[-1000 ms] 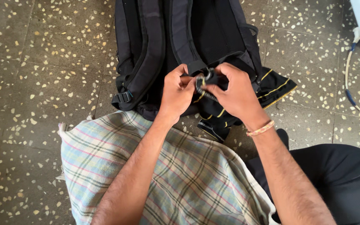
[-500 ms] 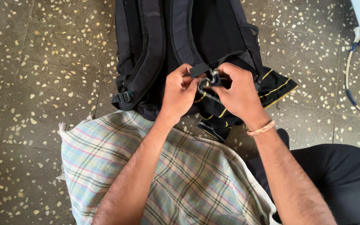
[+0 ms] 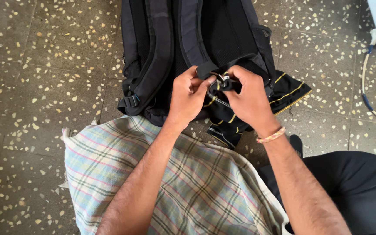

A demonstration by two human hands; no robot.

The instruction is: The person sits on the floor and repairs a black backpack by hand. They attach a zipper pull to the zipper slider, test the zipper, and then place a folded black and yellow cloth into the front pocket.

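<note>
Centrally, we noted a small metal buckle (image 3: 223, 79) at the lower end of a black shoulder strap (image 3: 192, 35), lying on the back panel of a black backpack (image 3: 240, 30) that rested strap-side up on the speckled stone floor (image 3: 44, 56). Our left hand (image 3: 188, 95) had its fingers pressed together, pinching the strap end just beside the buckle. Our right hand (image 3: 249, 93) was closed on the buckle from the other side, thumb and forefinger squeezing it, the two hands nearly touching. A second shoulder strap (image 3: 157, 52) ran down the pack's left side, ending in a plastic clip (image 3: 129, 101). Black fabric with yellow lines (image 3: 290, 89) spread from beneath the right hand. A beaded bracelet (image 3: 271, 135) circled the right wrist. A plaid cloth (image 3: 109, 165) covered our lap below, touching the pack's bottom edge. A white cable (image 3: 364, 74) lay well apart at the right edge.
</note>
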